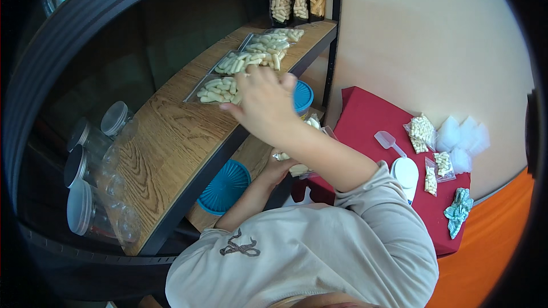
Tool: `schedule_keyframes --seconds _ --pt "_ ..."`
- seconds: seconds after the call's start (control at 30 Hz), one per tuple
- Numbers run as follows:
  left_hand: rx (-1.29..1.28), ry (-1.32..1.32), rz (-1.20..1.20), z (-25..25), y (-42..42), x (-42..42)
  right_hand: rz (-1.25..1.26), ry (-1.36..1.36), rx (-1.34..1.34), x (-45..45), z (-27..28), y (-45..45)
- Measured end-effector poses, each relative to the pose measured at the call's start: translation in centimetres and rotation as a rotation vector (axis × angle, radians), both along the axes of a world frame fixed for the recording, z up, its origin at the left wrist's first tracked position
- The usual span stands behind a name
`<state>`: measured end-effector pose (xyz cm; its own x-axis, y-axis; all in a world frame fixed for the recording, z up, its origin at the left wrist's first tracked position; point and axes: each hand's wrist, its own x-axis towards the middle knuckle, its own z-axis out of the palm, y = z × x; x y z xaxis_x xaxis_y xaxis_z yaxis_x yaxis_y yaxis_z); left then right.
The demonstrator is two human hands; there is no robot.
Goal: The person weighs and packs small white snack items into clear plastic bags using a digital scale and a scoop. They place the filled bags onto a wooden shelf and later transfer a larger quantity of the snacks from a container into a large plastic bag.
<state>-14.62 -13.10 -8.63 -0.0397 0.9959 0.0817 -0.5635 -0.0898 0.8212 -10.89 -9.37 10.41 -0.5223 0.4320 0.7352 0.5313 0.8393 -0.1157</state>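
My right hand point(265, 98) is palm down over the wooden shelf, slightly blurred, its thumb and little finger spread. It covers part of the nearest clear bag of pale stick-shaped snacks point(218, 90); whether the fingertips touch it is hidden. Behind that bag lie a second snack bag point(239, 62) and a third point(267, 43), in a row with another at the far end. Lower down, beneath my right forearm, my left hand point(278, 167) holds clear snack bags point(298, 170) near my chest, partly hidden by the forearm.
Lidded clear jars point(81, 207) stand at the shelf's left end, black snack pouches point(280, 4) at its far end. Blue-lidded tubs point(224, 186) sit below. A red-covered table point(368, 111) holds a scoop point(386, 140), a white scale point(404, 173), snack bags point(421, 132) and a checked cloth point(459, 209).
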Motion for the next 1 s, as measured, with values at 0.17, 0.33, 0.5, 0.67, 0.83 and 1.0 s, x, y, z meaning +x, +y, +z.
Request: schedule_keyframes --seconds 0.17,0.33,0.5,0.67,0.83,1.0 --pt "0.179 -0.053 0.061 1.4 0.8 0.8 -0.171 0.136 -0.135 11.2 -0.4 1.8" --pt "0.307 -0.320 0.013 3.5 2.3 3.6 0.063 0.101 -0.890 19.6 -5.9 5.2" --pt "0.342 -0.261 -0.083 4.6 4.2 5.6 0.670 0.405 -1.186 18.7 -8.7 5.7" --pt "0.324 -0.251 -0.036 5.7 5.3 6.6 0.671 0.596 -1.250 18.2 -12.5 7.9" --pt "0.328 -0.146 0.013 6.4 6.9 6.2 1.189 0.936 -1.441 17.3 -11.6 8.4" --pt "0.315 -0.138 0.017 6.4 7.9 5.7 1.423 0.927 -1.429 16.8 -12.2 9.9"
